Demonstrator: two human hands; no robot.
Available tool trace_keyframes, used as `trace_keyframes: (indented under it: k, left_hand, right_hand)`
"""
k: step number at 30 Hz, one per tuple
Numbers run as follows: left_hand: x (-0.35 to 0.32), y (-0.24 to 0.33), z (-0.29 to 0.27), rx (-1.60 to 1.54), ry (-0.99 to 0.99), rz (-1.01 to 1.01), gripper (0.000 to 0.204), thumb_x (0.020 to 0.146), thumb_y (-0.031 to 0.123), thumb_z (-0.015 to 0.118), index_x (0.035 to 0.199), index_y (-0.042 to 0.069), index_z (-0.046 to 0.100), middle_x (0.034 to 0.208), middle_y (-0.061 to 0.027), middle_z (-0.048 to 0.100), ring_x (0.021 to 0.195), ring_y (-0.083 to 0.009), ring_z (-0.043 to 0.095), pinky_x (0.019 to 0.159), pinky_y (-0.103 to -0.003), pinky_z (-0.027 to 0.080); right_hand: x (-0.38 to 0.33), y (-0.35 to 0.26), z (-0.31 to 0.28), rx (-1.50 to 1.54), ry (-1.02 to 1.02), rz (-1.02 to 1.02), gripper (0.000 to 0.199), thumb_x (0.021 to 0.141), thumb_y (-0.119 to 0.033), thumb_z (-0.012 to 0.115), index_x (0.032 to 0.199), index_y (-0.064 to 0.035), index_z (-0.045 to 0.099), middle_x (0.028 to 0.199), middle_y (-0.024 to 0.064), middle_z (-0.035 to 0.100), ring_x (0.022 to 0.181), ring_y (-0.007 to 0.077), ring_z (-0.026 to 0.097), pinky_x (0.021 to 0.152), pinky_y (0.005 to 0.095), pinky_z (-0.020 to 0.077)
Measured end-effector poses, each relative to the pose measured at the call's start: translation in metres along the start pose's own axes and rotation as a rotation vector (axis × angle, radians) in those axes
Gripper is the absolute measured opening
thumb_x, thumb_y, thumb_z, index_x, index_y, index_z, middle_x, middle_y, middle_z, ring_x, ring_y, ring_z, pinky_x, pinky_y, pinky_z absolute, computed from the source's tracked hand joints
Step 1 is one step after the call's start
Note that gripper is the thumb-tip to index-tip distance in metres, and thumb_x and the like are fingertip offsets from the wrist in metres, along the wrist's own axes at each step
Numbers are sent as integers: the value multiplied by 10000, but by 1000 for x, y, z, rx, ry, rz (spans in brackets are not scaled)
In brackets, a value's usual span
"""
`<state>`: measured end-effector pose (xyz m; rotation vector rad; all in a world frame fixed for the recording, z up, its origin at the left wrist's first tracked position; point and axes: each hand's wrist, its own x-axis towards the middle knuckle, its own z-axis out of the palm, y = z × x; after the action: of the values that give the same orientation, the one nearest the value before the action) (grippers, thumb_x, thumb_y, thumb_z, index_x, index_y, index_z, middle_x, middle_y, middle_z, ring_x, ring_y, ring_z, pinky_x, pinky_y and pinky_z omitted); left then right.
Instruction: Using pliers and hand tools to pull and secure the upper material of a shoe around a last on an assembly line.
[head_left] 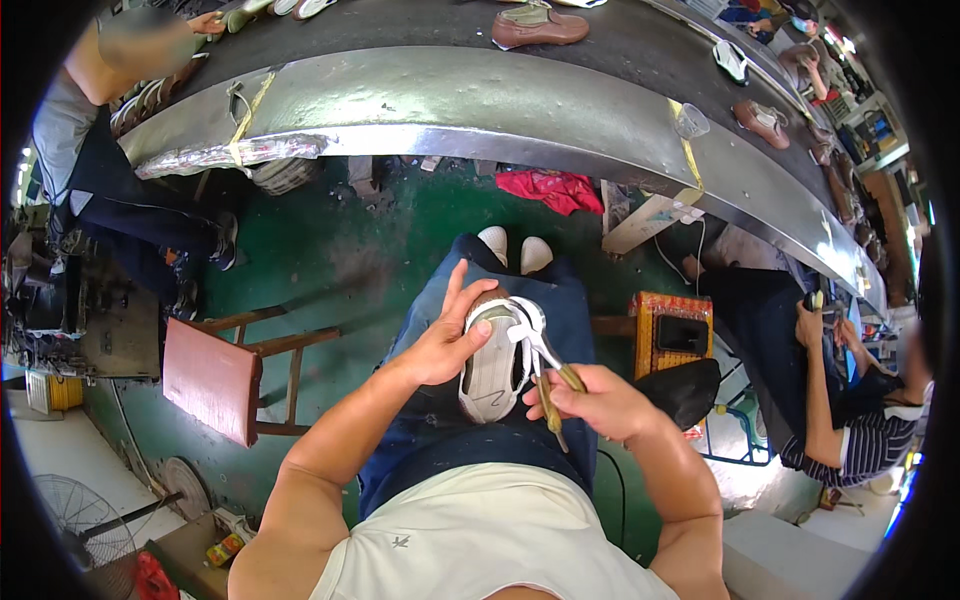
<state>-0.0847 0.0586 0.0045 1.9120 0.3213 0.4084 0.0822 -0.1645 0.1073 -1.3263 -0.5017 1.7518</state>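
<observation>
At the far left a person in dark trousers (120, 190) stood against the curved metal table (480, 100); nearer, a wooden stool with a reddish seat (212, 378) stood on the green floor (330, 260), and a fan (75, 515) lay low in the corner; the left hand (445, 340) was curled around the side of a pale shoe (492, 360), thumb and fingers clamped on it, one finger lifted straight up; the shoe lay sole-up on the person's lap, over blue jeans (570, 320), toe pointing away towards two white shoe tips (515, 248); just right of the shoe, the right hand (595, 400) was closed tight around the wooden handles of a pair of pincers (540, 350), whose metal head touched the shoe's upper edge; a red cloth (550, 188) lay on the floor under the table; on the table top a brown shoe (538, 27) rested, and another brown shoe (762, 122) sat further right; an orange crate (672, 330) stood beside the knee; at the far right a person in a striped shirt (860, 440) sat with both arms forward.
</observation>
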Motion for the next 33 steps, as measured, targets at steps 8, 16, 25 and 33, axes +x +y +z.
trace_keyframes:
  k: [8, 16, 25, 33]
  left_hand:
    - [12, 0, -9, -102, -30, -14, 469, 1032, 221, 590, 1448, 37, 476, 1525, -190, 442, 1454, -315, 397, 1192, -403, 311]
    - [18, -57, 0, -481, 109, -9, 440, 929, -53, 622, 1347, 69, 550, 1455, -119, 500, 1393, -235, 451, 1159, -363, 352]
    - [13, -36, 11, -558, 317, -543, 617, 1011, 99, 619, 1553, 17, 336, 1400, -179, 543, 1273, -222, 542, 1087, -342, 431]
    - [3, 54, 9, -95, 193, 15, 957, 873, -68, 696, 1605, 7, 85, 1540, -260, 390, 1413, -343, 450, 1162, -427, 377]
  right_hand:
    - [31, -7, -16, -350, 109, 91, 270, 1043, -232, 577, 1178, 2, 590, 1002, 134, 693, 844, 208, 698, 724, 377, 561]
    - [135, 93, -46, -975, 568, -723, 235, 915, -84, 609, 1146, -39, 602, 1028, 199, 681, 929, 429, 669, 790, 483, 548]
    - [103, 59, -40, -914, 416, -578, 328, 946, -121, 615, 1261, -34, 584, 1064, 216, 675, 969, 442, 657, 836, 493, 533]
    - [-18, 83, -39, -1356, 402, -809, 418, 954, -235, 693, 1311, -38, 603, 1121, 168, 671, 938, 365, 676, 801, 427, 539]
